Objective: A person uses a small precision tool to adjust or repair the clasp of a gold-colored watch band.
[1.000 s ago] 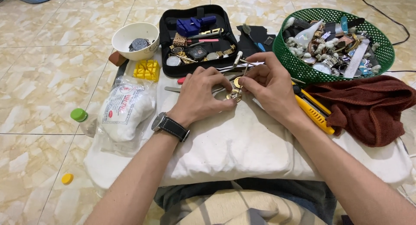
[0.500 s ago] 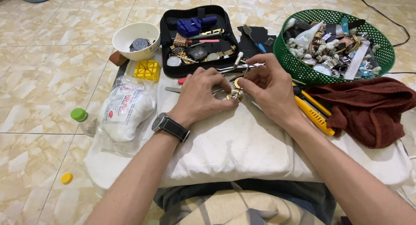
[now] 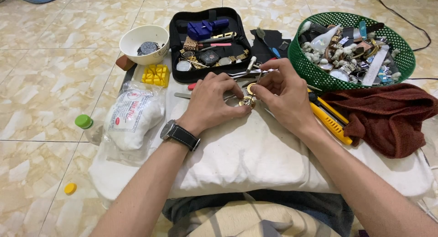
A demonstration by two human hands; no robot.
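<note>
A: Taking the white pillow as landmark, what lies at its left end?

B: On the tiled floor left of the pillow stand a green-capped bottle and a loose yellow cap. On the pillow's left end rests a clear bag of white cotton; beyond that end are a yellow block and a white bowl.

A: And at the pillow's middle?

B: The left hand, with a dark wristwatch on its wrist, pinches a small gold watch case at the pillow's far edge. The right hand meets it there, fingers closed on a thin metal tool whose tip touches the case. The two hands touch around the case. Behind the pillow's middle an open black tool case holds watch parts.

A: At the right?

B: A yellow utility knife lies on the pillow just right of the right hand; a brown cloth covers the pillow's right end, and a green basket of watch parts stands beyond it.
</note>
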